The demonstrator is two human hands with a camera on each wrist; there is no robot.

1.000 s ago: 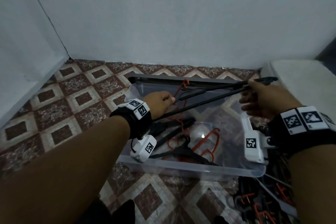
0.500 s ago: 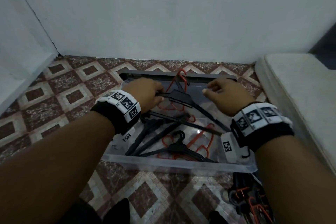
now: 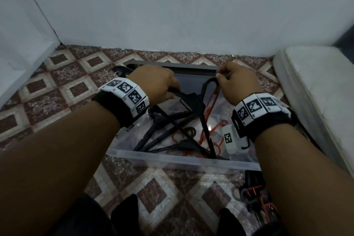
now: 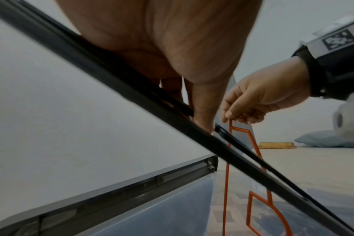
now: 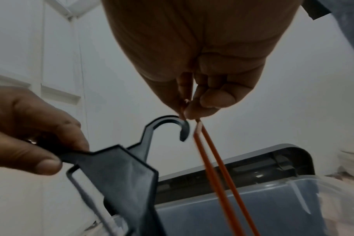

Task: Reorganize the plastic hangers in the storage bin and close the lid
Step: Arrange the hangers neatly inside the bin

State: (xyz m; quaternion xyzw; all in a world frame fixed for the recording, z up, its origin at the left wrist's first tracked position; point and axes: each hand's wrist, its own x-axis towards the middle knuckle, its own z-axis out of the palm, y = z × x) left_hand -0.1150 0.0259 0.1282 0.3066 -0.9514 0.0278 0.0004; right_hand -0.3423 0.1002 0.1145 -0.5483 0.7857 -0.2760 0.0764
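A clear plastic storage bin [image 3: 182, 160] stands on the tiled floor, its grey lid [image 3: 191, 68] open against the wall. Several black and orange hangers lie tangled inside. My left hand [image 3: 172, 92] grips a black hanger [image 3: 193, 101] by one arm near its hook, with the hanger's far end slanting down into the bin. My right hand [image 3: 220, 76] pinches the top of a thin orange hanger [image 3: 212, 101] beside that hook. The right wrist view shows the pinch [image 5: 189, 111] on the orange hanger [image 5: 212, 159] and the black hanger [image 5: 121, 167].
More black and orange hangers [image 3: 256, 197] lie in a pile on the floor, right of the bin's near corner. A white mattress [image 3: 316, 82] borders the right side. White walls close the back and left. My knees are at the bottom edge.
A second ago both hands held black hangers level above the bin. The black hanger now tilts down into the bin in my left hand, and my right hand has taken the orange hanger.
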